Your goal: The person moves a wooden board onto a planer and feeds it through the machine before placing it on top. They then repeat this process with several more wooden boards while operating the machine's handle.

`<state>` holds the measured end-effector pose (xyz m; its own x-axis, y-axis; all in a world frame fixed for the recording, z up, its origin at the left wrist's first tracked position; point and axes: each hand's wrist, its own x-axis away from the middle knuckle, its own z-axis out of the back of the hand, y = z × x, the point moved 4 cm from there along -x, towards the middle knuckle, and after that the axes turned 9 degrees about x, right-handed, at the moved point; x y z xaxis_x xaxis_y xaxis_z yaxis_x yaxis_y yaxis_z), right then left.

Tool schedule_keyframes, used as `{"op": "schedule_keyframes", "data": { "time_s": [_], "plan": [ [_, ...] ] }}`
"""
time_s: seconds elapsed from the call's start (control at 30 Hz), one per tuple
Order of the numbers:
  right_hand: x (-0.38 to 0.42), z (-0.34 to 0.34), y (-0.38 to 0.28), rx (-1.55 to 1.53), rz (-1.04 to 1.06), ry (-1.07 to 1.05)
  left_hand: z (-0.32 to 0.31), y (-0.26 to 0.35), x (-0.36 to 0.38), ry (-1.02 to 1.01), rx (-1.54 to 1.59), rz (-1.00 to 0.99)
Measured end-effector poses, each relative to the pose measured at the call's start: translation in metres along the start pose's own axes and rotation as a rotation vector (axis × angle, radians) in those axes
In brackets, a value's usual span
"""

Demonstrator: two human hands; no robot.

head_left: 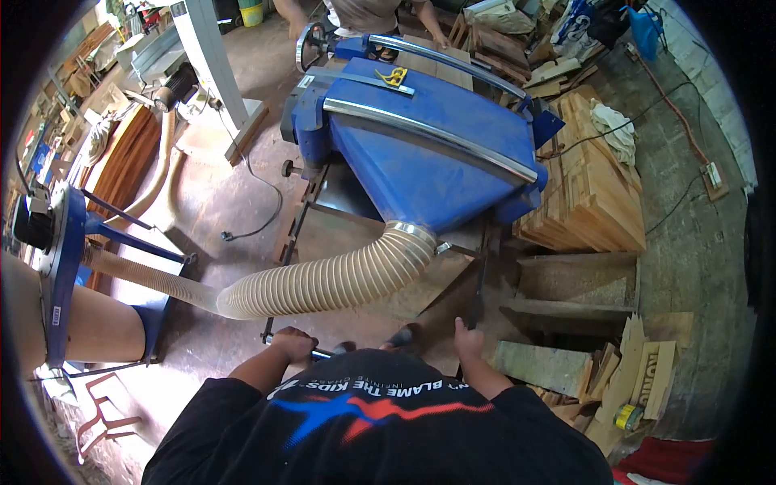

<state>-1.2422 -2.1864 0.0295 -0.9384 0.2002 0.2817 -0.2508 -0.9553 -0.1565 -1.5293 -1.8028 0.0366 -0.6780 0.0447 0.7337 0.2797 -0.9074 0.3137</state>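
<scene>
My left hand (294,344) is closed around a short metal bar (322,353) low in front of my body. My right hand (469,339) is held out on the other side, fingers curled and thumb pointing forward; whatever lies in its grip is hidden. Ahead of both hands stands a blue planer-like machine (453,105) with chrome rollers (428,139) along its top. A ribbed dust hose (331,284) leaves its hood and bends left, just beyond my hands. A yellow-handled square (394,77) rests on the machine's top.
At the far side another person (364,14) stands by the handwheel (310,47) and a board (428,61). Stacked planks (590,178) rise right of the machine; a wooden box (578,283) and offcuts lie nearer. A dust collector (61,283) stands left, and a cable (267,186) trails over the floor.
</scene>
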Motion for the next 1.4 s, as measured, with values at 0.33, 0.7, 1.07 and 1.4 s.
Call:
{"op": "schedule_keyframes", "data": {
  "time_s": [0.33, 0.7, 1.07, 1.4],
  "plan": [
    [-0.001, -0.001, 0.001, 0.040, -0.019, -0.031, 0.010, 0.008, 0.011, 0.018, -0.014, -0.038],
    [0.002, 0.005, -0.002, -0.006, -0.025, -0.042, 0.023, 0.016, 0.022, 0.005, -0.013, -0.035],
    [-0.006, -0.006, 0.007, -0.017, -0.061, 0.029, 0.023, 0.016, 0.022, -0.011, 0.004, -0.024],
    [-0.006, -0.003, 0.007, -0.048, -0.052, 0.027, 0.008, 0.007, 0.011, 0.002, -0.022, 0.010]
  ]
}}
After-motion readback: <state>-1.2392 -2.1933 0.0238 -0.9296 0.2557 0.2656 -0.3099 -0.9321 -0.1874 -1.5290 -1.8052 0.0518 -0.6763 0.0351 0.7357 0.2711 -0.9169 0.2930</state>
